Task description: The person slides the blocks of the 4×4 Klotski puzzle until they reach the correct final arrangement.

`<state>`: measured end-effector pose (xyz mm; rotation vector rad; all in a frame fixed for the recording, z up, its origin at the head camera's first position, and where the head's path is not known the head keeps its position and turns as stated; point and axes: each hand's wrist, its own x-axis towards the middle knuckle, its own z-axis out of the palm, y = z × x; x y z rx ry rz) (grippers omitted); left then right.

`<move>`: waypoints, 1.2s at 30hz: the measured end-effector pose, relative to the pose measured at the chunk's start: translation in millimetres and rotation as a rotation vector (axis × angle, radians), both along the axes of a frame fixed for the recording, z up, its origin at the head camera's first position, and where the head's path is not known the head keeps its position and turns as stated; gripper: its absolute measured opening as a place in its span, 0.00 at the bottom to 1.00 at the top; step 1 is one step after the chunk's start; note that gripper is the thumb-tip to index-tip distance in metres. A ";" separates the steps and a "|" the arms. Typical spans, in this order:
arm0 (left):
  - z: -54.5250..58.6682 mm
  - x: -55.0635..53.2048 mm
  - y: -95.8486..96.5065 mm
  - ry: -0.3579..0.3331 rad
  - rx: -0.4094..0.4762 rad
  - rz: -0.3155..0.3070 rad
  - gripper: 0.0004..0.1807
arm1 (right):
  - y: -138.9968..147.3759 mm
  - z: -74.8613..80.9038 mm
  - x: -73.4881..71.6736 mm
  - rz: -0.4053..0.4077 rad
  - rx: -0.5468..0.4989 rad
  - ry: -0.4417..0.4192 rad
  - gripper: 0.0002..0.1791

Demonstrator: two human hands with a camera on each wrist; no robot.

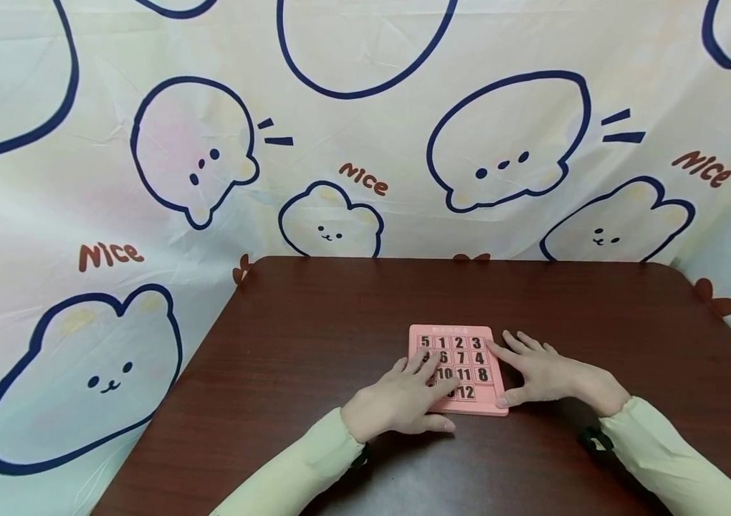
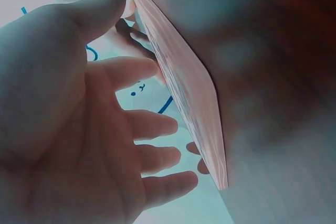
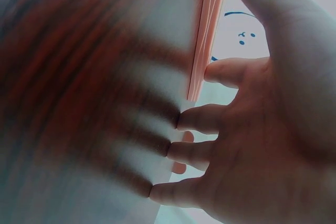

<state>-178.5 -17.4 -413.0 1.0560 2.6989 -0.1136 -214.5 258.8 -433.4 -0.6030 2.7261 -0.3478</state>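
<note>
A pink sliding number puzzle (image 1: 471, 365) lies on the table, its tiles bearing black numbers. Its top row reads 5, 1, 2, 3, and the lower right corner of the grid has a bare slot. Over the board's left part my left hand (image 1: 398, 403) spreads its fingers, hiding several tiles. In the left wrist view that hand's fingers (image 2: 160, 158) are fairly straight, beside the board's edge (image 2: 194, 77). My right hand (image 1: 546, 374) has thumb and index finger at the right edge. The right wrist view shows its other fingertips (image 3: 163, 190) touching the table.
The dark brown table (image 1: 314, 308) has rounded far corners. Behind it and to the sides hangs a pale cloth (image 1: 404, 136) with blue-outlined bear drawings and the word "Nice". Light green sleeves (image 1: 294, 466) cover both forearms, with a dark band near each wrist.
</note>
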 end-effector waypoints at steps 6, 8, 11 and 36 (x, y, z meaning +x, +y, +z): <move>-3.4 4.9 -6.7 -0.013 0.000 -0.028 0.38 | -0.4 -1.0 0.1 -0.012 0.005 -0.005 0.60; -5.1 6.0 -6.3 -0.012 -0.007 -0.038 0.38 | -1.0 -1.6 -0.2 -0.016 0.006 -0.013 0.60; -6.6 7.6 -5.3 -0.007 -0.018 -0.041 0.38 | -2.0 -1.9 -0.6 -0.018 0.008 -0.023 0.60; -1.2 5.1 30.8 0.007 -0.001 -0.074 0.36 | 1.9 -0.6 0.0 0.023 -0.017 0.027 0.59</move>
